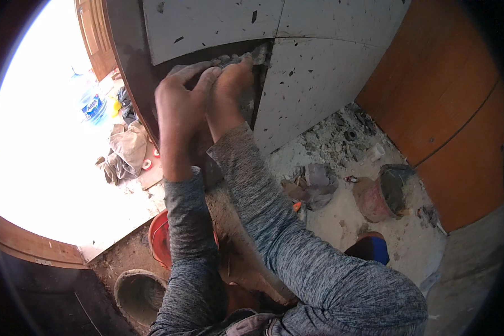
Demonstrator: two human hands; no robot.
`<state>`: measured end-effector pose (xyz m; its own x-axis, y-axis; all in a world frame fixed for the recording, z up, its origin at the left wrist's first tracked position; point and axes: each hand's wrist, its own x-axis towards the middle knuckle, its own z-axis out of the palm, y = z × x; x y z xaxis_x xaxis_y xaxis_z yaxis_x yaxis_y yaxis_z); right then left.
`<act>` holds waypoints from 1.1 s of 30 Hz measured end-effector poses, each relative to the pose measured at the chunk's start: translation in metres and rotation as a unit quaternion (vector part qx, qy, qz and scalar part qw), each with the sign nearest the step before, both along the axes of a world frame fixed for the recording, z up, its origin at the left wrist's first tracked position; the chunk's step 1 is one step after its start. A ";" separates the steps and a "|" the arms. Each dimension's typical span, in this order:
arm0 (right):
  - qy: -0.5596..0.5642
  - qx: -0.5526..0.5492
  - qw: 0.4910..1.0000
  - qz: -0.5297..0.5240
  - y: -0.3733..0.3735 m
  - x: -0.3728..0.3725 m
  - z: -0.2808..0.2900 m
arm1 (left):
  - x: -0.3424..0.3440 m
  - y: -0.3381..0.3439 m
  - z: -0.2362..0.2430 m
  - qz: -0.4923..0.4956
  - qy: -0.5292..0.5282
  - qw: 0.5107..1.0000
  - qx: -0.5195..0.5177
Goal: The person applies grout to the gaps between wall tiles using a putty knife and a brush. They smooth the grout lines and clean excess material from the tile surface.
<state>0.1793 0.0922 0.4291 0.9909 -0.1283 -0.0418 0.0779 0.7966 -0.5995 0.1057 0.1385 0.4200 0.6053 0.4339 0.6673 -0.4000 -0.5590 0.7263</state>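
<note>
Both my hands reach up to a dark gap in a wall of white, dark-flecked tiles (319,84). My left hand (182,101) has bent fingers at the gap's upper edge, and its thumb lies against my right hand. My right hand (232,84) is closed beside it, with its fingers curled over the rough opening. Grey, lumpy material like mortar (225,59) shows around the fingertips. What the fingers grip is mostly hidden behind the hands.
Below on the left stand a red bucket (160,241) and a round, dirty tub (140,297). Rubble (341,134) and a worn, mortar-caked bucket (378,199) lie at right, near brown panels (431,95). Cloth (129,148) and a large water bottle (93,106) sit by the bright doorway.
</note>
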 end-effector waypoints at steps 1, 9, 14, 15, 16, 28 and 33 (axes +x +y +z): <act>0.003 0.007 1.000 0.005 0.001 0.000 0.000 | 0.004 0.000 -0.002 0.002 -0.007 1.000 0.011; -0.084 -0.025 0.993 0.076 -0.042 0.062 -0.041 | 0.027 -0.040 -0.011 0.025 -0.062 0.996 0.067; -0.071 0.016 0.971 0.227 -0.079 0.029 -0.032 | 0.028 -0.061 -0.010 0.026 -0.057 0.991 0.120; -0.067 0.025 0.969 0.235 -0.083 0.025 -0.030 | 0.028 -0.066 -0.011 0.017 -0.060 0.992 0.113; -0.071 0.034 0.966 0.245 -0.087 0.024 -0.032 | 0.027 -0.069 -0.014 0.009 -0.062 0.992 0.106; -0.084 -0.028 0.956 0.278 -0.111 0.010 -0.031 | 0.031 -0.072 -0.016 0.046 -0.084 0.991 0.097; -0.102 -0.295 0.910 0.274 -0.165 0.017 -0.071 | 0.047 -0.073 -0.028 0.072 -0.127 0.985 0.090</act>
